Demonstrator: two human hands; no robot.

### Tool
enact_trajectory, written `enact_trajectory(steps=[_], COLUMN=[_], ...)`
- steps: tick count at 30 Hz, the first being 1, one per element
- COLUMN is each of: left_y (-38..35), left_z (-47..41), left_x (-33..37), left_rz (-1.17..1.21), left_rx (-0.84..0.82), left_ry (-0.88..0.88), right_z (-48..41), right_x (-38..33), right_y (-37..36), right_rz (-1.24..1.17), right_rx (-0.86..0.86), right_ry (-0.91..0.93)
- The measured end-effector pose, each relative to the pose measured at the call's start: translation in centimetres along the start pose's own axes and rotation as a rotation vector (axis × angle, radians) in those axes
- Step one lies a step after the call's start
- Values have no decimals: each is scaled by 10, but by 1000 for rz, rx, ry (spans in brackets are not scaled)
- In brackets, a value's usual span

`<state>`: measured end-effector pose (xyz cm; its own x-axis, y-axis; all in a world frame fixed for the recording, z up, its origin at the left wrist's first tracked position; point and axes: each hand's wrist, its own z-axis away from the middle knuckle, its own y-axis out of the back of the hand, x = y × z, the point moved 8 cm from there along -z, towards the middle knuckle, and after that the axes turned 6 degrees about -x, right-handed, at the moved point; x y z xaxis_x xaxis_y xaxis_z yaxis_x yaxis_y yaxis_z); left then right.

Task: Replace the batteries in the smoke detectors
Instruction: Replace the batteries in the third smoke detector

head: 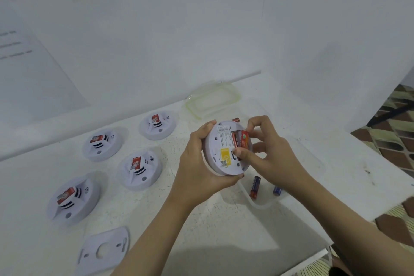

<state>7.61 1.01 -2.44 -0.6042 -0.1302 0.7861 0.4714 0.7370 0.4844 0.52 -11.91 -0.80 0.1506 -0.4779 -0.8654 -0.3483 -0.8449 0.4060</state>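
My left hand (197,159) grips a round white smoke detector (218,159) by its rim, back side facing me, with a yellow sticker and an open battery bay. In the bay sits a red battery (244,139), and my right hand (268,152) pinches it with thumb and fingertips. Below the hands, two loose batteries (255,186) (277,190) lie in a clear plastic container (264,205). Several other white detectors lie face up on the table to the left, such as the one in the middle (140,169) and the nearest one (74,199).
A white mounting plate (104,251) lies at the front left of the white table (224,231). The container's clear lid (212,102) rests behind the hands near the white wall. The table's right edge drops to a patterned tiled floor (396,141).
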Motion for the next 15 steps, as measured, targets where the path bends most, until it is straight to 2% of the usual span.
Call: enact_trajectory(steps=[5,8,11,15], left_y=[-5,-5,-1,-1], left_z=[-6,-10,-17,-22], left_x=[-1,-2,-3,-4], left_rz=[-5,-12,-32,20], left_rx=[-12,-22,-42,-114], left_ry=[1,1,18,47], right_z=[7,10,13,20], right_x=[-6,-3,-2,12], right_y=[21,29,34,25], right_rz=[121,29,3,183], right_rx=[280,329,244,-56], right_ry=[143,140,96,-9])
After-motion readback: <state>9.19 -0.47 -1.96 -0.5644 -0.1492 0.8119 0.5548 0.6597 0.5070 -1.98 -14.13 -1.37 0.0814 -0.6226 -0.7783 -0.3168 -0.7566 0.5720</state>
